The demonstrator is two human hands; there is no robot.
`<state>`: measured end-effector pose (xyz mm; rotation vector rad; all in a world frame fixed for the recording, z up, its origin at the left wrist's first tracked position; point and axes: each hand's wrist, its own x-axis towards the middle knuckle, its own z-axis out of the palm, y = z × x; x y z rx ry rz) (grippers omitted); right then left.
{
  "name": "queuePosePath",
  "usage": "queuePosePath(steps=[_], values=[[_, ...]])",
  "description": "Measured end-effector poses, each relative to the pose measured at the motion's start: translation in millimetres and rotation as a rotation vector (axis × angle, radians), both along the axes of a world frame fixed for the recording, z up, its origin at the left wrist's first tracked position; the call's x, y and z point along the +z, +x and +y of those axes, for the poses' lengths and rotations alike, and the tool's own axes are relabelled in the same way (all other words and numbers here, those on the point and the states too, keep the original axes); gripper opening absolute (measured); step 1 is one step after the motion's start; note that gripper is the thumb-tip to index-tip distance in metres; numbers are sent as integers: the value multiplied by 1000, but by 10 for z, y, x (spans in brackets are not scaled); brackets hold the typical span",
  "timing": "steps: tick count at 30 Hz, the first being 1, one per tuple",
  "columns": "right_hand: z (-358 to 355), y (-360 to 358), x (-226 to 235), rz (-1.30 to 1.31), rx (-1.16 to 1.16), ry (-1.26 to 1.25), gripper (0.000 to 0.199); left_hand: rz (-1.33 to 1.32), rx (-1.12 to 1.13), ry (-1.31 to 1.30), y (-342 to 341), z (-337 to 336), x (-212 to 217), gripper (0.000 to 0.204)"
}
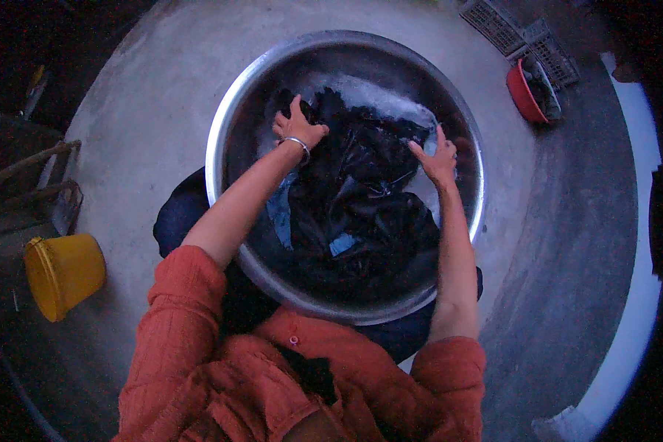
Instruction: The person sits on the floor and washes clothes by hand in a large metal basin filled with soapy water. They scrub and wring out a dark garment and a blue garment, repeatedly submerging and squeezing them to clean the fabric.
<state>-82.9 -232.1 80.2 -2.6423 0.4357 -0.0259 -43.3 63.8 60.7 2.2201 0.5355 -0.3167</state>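
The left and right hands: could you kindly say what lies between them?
The head view shows dark cloth between the left hand and right hand.

Just above the middle of the frame, my left hand (300, 128), a bracelet (299, 145) at its wrist, has its fingers spread at the upper left of the dark cloth (353, 166) in the basin (218, 147); my right hand (440, 162), thumb and fingers apart, is by the cloth's upper right. Blue cloth (279, 215) shows lower left in the basin. A yellow bucket (74, 272) stands at frame left, a red tub (522, 94) and grey crates (491, 26) at upper right.
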Motion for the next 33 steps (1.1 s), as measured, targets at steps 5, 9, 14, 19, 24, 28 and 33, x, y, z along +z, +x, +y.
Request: queuePosePath(steps=[5, 9, 14, 19, 24, 28, 33], values=[[450, 30, -818, -148, 67, 107, 51, -158, -35, -405, -141, 148, -137, 107], [407, 154, -351, 178, 79, 678, 26, 111, -54, -472, -46, 157, -236, 82], [323, 361, -228, 252, -240, 230, 87, 54, -65, -306, -11, 131, -308, 74], [1261, 412, -308, 240, 82, -27, 67, 61, 101, -641, 42, -9, -339, 93], [1916, -32, 32, -422, 457, 532, 32, 37, 198, -1211, 27, 205, -304, 60], [2235, -461, 680, -623, 529, 426, 26, 179, -60, -1562, -148, 237, 129, 32], [1867, -104, 404, -701, 269, 385, 23, 188, 150, -1023, -326, -91, 305, 21]])
